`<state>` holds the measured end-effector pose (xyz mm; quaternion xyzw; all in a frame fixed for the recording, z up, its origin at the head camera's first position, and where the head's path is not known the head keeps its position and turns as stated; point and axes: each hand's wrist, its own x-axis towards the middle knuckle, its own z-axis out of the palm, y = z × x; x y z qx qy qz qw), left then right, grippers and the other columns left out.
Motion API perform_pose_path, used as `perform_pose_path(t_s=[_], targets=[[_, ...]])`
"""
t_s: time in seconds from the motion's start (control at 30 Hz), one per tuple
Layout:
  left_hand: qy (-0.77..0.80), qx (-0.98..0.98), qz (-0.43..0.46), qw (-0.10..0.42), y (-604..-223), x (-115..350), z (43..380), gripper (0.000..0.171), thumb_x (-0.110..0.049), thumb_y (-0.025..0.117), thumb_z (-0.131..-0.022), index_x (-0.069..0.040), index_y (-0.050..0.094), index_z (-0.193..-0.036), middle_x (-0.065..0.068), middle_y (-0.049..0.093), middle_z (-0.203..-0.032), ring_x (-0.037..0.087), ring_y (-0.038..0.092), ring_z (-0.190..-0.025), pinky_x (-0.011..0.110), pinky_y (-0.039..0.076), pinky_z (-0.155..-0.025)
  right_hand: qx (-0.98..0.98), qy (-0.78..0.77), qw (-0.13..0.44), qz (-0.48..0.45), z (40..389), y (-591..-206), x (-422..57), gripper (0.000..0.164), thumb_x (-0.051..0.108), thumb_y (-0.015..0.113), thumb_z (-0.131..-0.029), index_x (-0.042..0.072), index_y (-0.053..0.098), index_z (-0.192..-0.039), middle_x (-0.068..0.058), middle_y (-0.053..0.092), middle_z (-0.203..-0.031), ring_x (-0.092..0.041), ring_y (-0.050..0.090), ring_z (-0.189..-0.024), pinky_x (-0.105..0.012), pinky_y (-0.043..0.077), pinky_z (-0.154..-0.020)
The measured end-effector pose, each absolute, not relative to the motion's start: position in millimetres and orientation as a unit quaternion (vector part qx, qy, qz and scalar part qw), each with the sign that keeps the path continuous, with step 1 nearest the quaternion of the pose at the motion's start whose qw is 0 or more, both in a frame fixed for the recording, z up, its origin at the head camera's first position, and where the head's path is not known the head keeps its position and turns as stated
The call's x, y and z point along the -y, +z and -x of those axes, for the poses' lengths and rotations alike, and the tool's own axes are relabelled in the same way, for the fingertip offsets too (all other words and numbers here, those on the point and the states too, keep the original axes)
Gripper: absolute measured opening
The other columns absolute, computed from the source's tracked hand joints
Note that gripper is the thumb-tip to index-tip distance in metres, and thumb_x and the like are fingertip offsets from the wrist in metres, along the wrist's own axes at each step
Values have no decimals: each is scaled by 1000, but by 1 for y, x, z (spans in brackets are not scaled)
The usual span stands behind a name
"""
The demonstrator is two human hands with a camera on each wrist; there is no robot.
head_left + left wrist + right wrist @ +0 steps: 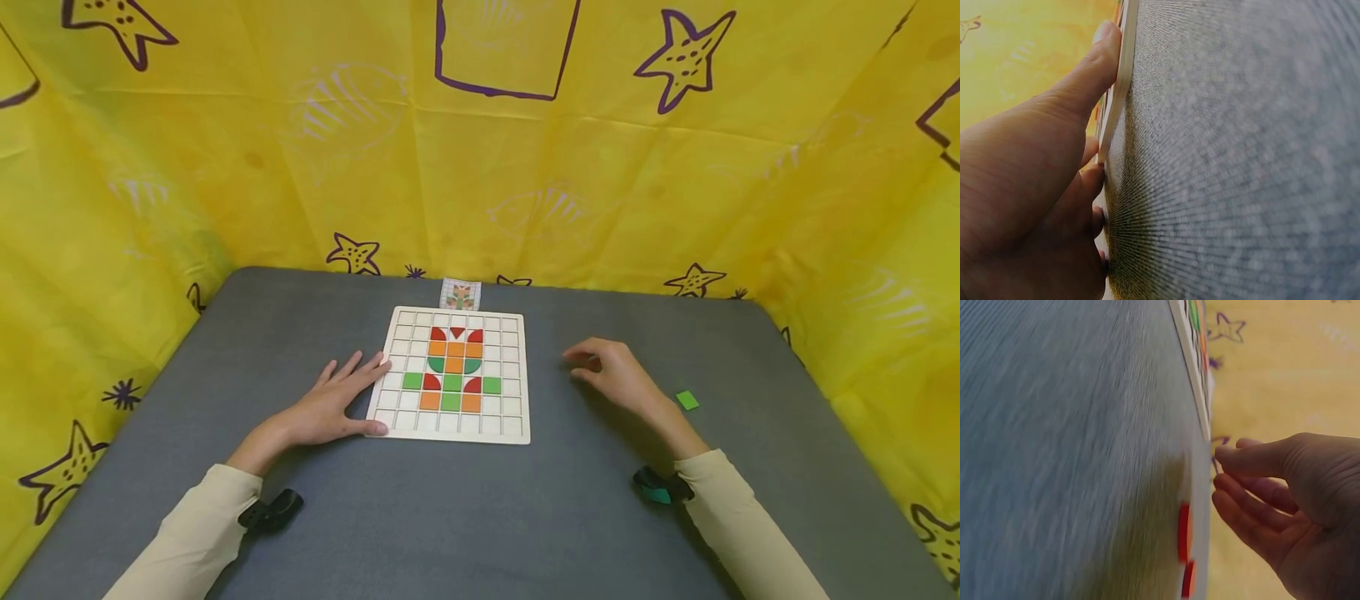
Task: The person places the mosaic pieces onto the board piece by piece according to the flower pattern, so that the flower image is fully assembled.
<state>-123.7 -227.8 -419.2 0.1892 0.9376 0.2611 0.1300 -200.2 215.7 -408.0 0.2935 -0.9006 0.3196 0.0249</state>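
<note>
A pale square board (pixel 517 425) with a grid lies on the grey table, several red, orange and green tiles (pixel 452 382) set in its middle. My left hand (pixel 322 408) rests at its left edge, fingers spread and thumb on the rim. The left wrist view shows that thumb (pixel 1094 69) lying along the board's edge (pixel 1124 75). Right of the board hovers my right hand (pixel 615 375), fingers loosely bent. In the right wrist view, nothing shows between its thumb and fingers (pixel 1254 519). Two red-sided pieces (pixel 1185 532) lie on the table near it.
Behind the board is a small pattern card (pixel 461 295). A loose green tile (pixel 687 400) lies to the right of my right forearm, and a teal piece (pixel 657 496) shows beside the wrist strap. Yellow printed cloth (pixel 450 167) hangs around the table (pixel 450 517).
</note>
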Motion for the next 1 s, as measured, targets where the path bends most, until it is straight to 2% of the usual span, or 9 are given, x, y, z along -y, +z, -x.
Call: perform_pose_path(t_s=[0.27, 0.43, 0.57, 0.8, 1.0], targets=[[262, -937, -194, 126, -419, 226, 124, 99, -58, 73, -79, -14, 28, -156, 13, 17, -162, 44, 3, -148, 64, -5, -113, 920, 309, 36, -237, 194, -409, -252, 26, -4, 76, -80, 0, 73, -105, -13, 72, -98, -28, 70, -85, -44, 56, -74], [262, -936, -197, 125, -419, 227, 124, 100, -57, 73, -79, -13, 27, -156, 14, 17, -162, 45, 3, -148, 65, -5, -112, 936, 284, 31, -204, 189, -411, -258, 21, 10, 77, -85, 2, 73, -104, -8, 73, -92, -22, 69, -79, -40, 55, -71], [263, -936, -196, 125, -419, 228, 123, 101, -58, 74, -78, -13, 28, -156, 14, 18, -162, 45, 3, -147, 65, -5, -112, 940, 280, 29, -190, 189, -415, -253, 22, 17, 79, -84, 5, 74, -101, -3, 73, -86, -17, 68, -76, -37, 53, -70], [261, -937, -195, 124, -421, 228, 124, 101, -59, 73, -78, -14, 28, -156, 14, 18, -162, 44, 3, -148, 64, -5, -113, 925, 310, 48, -216, 191, -419, -244, 21, 6, 81, -79, 1, 74, -99, -7, 72, -87, -23, 69, -78, -42, 56, -73], [263, -937, -193, 124, -421, 228, 124, 100, -59, 73, -79, -14, 27, -156, 14, 18, -162, 44, 3, -148, 64, -5, -113, 914, 328, 52, -231, 193, -414, -239, 23, 2, 82, -76, 0, 74, -98, -6, 71, -84, -20, 67, -76, -37, 56, -71]])
